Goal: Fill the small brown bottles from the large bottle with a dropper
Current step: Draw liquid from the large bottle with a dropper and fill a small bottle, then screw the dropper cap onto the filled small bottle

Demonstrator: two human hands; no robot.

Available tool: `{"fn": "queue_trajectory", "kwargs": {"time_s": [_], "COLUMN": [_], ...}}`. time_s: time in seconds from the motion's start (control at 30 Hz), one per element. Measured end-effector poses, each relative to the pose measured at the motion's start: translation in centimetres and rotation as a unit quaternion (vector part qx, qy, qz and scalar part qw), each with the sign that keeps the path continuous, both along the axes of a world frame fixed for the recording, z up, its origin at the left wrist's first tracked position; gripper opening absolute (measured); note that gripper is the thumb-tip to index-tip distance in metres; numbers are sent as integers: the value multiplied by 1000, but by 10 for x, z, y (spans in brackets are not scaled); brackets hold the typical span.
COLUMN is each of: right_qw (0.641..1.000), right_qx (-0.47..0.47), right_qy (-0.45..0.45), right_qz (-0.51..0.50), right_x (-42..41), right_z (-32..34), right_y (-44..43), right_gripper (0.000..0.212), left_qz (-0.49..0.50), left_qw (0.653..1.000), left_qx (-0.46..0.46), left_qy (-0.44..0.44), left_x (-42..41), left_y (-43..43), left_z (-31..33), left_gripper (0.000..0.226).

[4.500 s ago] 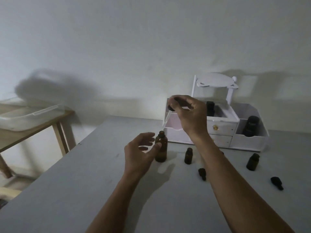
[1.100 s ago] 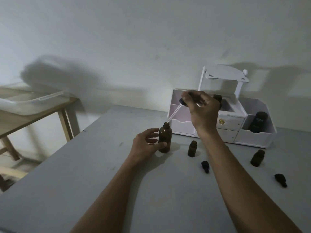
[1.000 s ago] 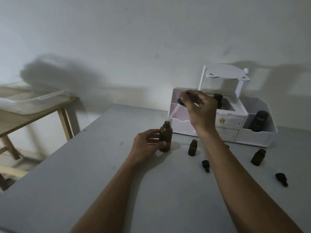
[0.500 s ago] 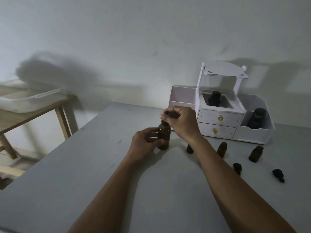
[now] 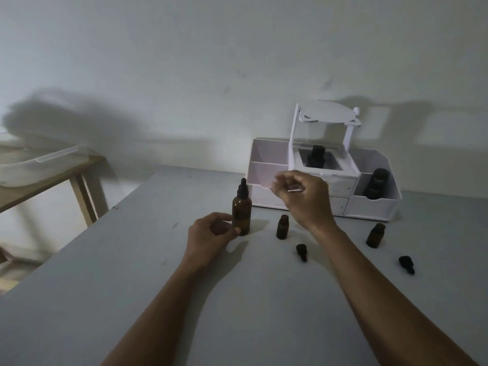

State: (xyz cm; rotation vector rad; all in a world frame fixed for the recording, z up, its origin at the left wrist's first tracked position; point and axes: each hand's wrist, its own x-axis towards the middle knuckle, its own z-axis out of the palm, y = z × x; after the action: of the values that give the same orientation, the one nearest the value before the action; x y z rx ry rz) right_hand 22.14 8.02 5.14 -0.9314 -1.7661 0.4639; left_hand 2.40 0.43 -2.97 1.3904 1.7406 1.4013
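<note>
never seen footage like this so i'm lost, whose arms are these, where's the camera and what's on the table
There is no machine here: these are a person's two bare arms, filmed by one wide-angle camera worn on their head, looking forward and down. The left hand sits by the large brown bottle, thumb touching its base; whether it grips is unclear. The dropper cap is on that bottle. The right hand is raised and loosely curled, holding nothing. On the grey table stand two small brown bottles, with two loose black caps lying near them. Behind is a white organiser holding dark bottles.
</note>
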Motion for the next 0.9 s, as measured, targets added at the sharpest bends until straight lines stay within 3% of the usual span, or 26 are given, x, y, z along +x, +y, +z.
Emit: {"fn": "queue_trajectory", "kwargs": {"time_s": [0.13,0.27,0.4,0.53,0.67,0.9], "right_qw": [998,978,952,943,951,993], "right_qx": [-23,-113,-164,-172,-151,-42], "right_qy": [-52,-175,-247,-268,-243,-41], "right_qz": [-13,-32,-73,-97,-119,-107], "right_x": [36,55,55,53,57,60], "right_z": [-18,-43,-57,-59,-55,-22], "right_y": [-16,-31,-41,-40,-29,-3], "right_gripper": [13,27,35,29,21,22], "left_qz": [-25,-76,-46,-18,-21,-24], "left_qw": [999,996,998,1000,1000,999], "left_qx": [-9,-25,-15,-5,-7,8], "left_qy": [21,39,27,-2,-14,-22], "left_x": [25,61,88,102,107,110], "left_y": [-12,-9,9,26,39,46], "left_z": [6,8,2,4,5,4], "left_gripper": [25,34,50,58,61,56]}}
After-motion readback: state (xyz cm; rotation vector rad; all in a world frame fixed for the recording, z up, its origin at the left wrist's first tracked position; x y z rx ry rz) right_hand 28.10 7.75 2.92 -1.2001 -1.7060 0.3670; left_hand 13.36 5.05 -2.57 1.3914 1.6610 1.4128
